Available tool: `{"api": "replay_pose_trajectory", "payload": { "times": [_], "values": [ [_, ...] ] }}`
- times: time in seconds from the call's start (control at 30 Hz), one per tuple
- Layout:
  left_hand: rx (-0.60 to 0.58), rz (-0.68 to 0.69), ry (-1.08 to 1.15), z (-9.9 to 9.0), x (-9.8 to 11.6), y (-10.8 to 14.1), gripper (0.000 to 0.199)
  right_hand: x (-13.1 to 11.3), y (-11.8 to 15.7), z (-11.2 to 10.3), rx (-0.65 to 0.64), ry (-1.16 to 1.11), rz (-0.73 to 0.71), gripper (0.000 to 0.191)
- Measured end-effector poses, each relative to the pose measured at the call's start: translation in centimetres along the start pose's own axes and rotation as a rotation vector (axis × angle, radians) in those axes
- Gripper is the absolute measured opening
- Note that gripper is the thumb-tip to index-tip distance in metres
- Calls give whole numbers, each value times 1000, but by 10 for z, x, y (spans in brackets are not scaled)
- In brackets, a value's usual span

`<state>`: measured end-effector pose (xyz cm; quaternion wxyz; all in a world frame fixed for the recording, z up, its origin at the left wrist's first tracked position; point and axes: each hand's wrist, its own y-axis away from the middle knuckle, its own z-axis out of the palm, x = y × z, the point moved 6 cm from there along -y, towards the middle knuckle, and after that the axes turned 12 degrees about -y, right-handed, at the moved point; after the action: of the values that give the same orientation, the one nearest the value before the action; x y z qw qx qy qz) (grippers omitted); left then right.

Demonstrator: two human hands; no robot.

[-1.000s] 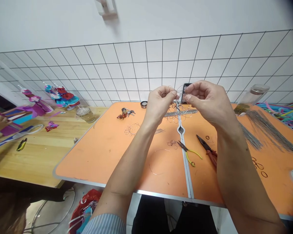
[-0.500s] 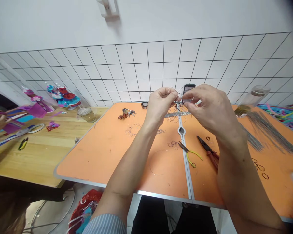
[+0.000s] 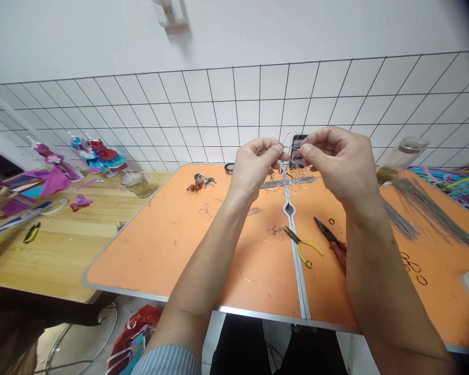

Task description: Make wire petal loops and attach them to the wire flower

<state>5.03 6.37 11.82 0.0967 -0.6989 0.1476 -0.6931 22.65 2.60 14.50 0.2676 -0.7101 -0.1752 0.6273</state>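
1. The looped wire piece (image 3: 295, 149) is held up between the two hands over the far part of the orange folding table (image 3: 148, 250), in front of the smartphone (image 3: 298, 141). Fine loops show above and below the fingers; how they join is too small to tell.

2. The left hand (image 3: 252, 169) has its thumb and forefinger pinched together on the wire; its other fingers curl in toward the palm.

3. The right hand (image 3: 342, 159) brings thumb and forefinger together at the wire's other side, apparently in a pinch, though the exact contact is hard to make out. The remaining fingers are bent.

4. The piece looks very light and springy: thin enough to bend with fingertips, stiff enough to keep its curves. It probably does not break easily, but the loops could be squashed or kinked by a full-hand squeeze.

5. Bare metal this thin may roll or slip between the fingertips, and loose ends could prick. The loops could also snag the wire bundle (image 3: 289, 182) lying on the table just beyond.

6. The best hold seems to be a close fingertip pinch where strands meet, one hand steadying, with the open loops left untouched.
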Motion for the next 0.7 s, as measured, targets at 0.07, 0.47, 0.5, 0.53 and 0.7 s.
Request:
{"api": "replay_pose_trajectory", "payload": {
  "times": [0.07, 0.47, 0.5, 0.53, 0.7],
  "values": [
    [8, 1, -9, 0, 1, 1, 15, 1, -1, -1, 12, -27, 32, 9],
    [-7, 23, -11, -1, 2, 1, 18, 6, -3, -6, 38, -45, 37, 11],
    [-7, 20, -13, -1, 2, 1, 20, 7, -3, -6, 38, -44, 36, 12],
    [-7, 16, -13, 0, 2, 1, 22, 7, -3, -6, 39, -41, 34, 13],
    [7, 15, 8, -1, 1, 1, 27, 7, -3, -6, 32, -34, 41, 9]
  ]
}}
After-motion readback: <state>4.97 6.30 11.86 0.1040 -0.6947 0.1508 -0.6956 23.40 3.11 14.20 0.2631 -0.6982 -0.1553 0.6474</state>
